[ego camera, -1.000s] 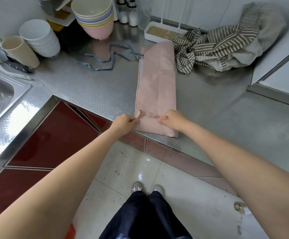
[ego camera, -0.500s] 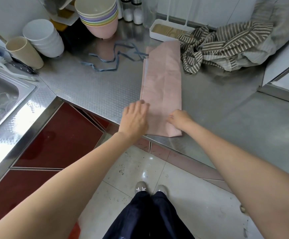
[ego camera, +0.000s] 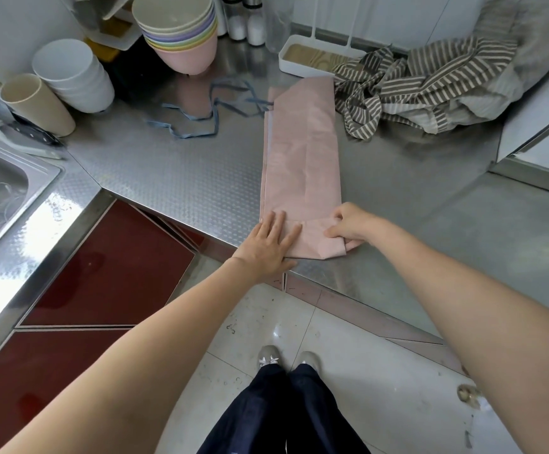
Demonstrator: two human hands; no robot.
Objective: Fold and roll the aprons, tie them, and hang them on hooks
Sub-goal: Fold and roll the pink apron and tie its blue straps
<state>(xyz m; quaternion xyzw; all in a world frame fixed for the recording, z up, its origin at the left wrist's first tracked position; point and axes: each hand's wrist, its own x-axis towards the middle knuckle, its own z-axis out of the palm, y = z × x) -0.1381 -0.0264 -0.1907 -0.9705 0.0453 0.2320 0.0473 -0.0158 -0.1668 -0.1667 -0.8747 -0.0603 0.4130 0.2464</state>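
Steel kitchen counter [ego camera: 175, 178], sink [ego camera: 1, 191] at the left edge, red cabinet doors below. Pink apron [ego camera: 302, 158] lay folded into a long narrow strip running from the counter's near edge toward the wall, its near end turned over once. Blue ties [ego camera: 207, 113] trailed loose from the far end. Left hand [ego camera: 271, 244] lay flat, fingers straight, pressing the turned end's left side. Right hand [ego camera: 348, 226] pinched the turned end's right corner with curled fingers. Striped apron [ego camera: 420, 83] sat crumpled at back right, touching the pink strip's far corner. Stacked bowls [ego camera: 181, 34] and cups [ego camera: 70, 80] stood at back left.
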